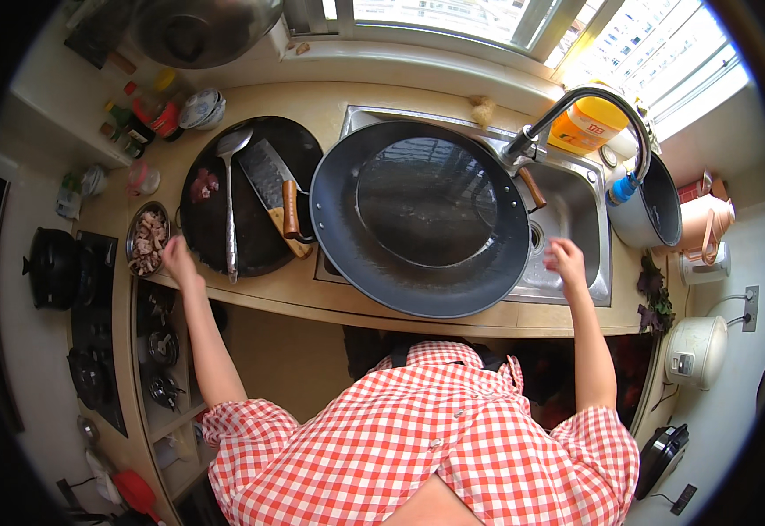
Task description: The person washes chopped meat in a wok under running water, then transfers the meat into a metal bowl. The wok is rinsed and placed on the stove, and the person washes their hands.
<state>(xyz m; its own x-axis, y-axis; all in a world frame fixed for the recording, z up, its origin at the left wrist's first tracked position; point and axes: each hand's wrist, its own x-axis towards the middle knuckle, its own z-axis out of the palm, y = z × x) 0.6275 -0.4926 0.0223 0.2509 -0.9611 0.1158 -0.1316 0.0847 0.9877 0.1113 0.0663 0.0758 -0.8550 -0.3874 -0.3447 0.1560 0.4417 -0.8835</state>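
Observation:
A large dark wok holding some water rests across the sink's left part, its two wooden handles at left and upper right. My right hand is over the steel sink, right of the wok, fingers curled; whether it holds anything is unclear. My left hand is beside a metal bowl of cut raw meat, fingers bent; contact with the bowl cannot be told. On the round black board lie a metal wok spatula, a cleaver with a wooden handle and small pieces of raw meat.
A curved faucet arches over the sink, with a yellow jug behind. A deep pot stands at the right, leafy greens nearer me. Sauce bottles and stacked bowls stand back left; a black pot is far left.

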